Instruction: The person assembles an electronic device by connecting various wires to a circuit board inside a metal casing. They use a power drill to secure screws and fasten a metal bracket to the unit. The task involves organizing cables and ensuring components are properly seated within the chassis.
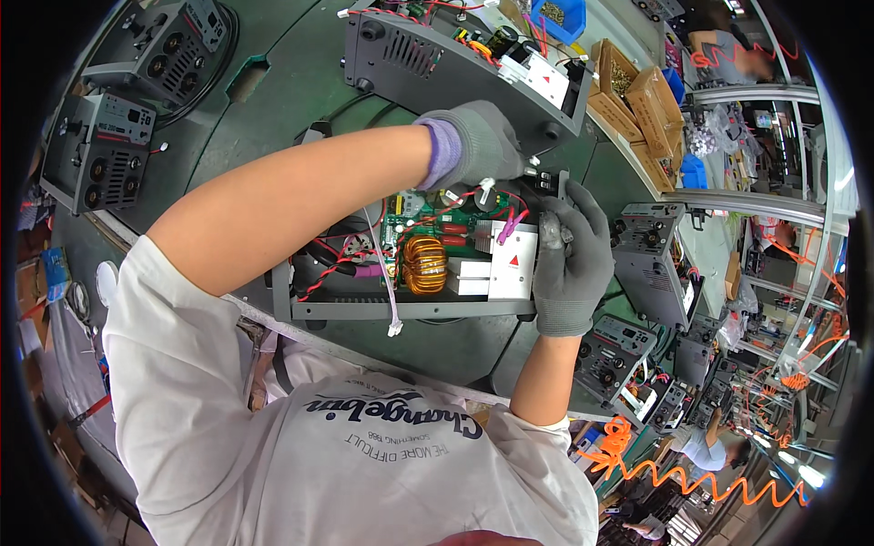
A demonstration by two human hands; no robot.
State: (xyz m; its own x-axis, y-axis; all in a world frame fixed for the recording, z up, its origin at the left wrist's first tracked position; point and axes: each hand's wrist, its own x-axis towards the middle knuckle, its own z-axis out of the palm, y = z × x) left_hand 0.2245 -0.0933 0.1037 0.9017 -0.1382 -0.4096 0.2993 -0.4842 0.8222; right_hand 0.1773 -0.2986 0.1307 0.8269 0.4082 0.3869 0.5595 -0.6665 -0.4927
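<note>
An open grey metal case point(410, 310) lies on the bench before me, its green circuit board, copper coil point(424, 265) and white-faced block point(513, 262) exposed. Both hands wear grey gloves. My left hand point(480, 144), reaching across from the left, is closed, its fingertips pinched beside a small black part point(546, 181) at the case's far right corner. What lies between those fingertips is too small to name. My right hand point(575, 259) curls over the case's right end, fingers round the end panel, mostly hidden beneath the glove. Loose red wires and a white cable tie point(385, 273) cross the board.
Beyond stands another open grey case point(437, 68). More welder-like units point(118, 155) sit at the left, with others point(651, 259) along the right. Cardboard boxes point(628, 96) and a blue bin point(559, 18) hold small parts. Orange coiled hoses point(692, 482) hang at the right; people work there.
</note>
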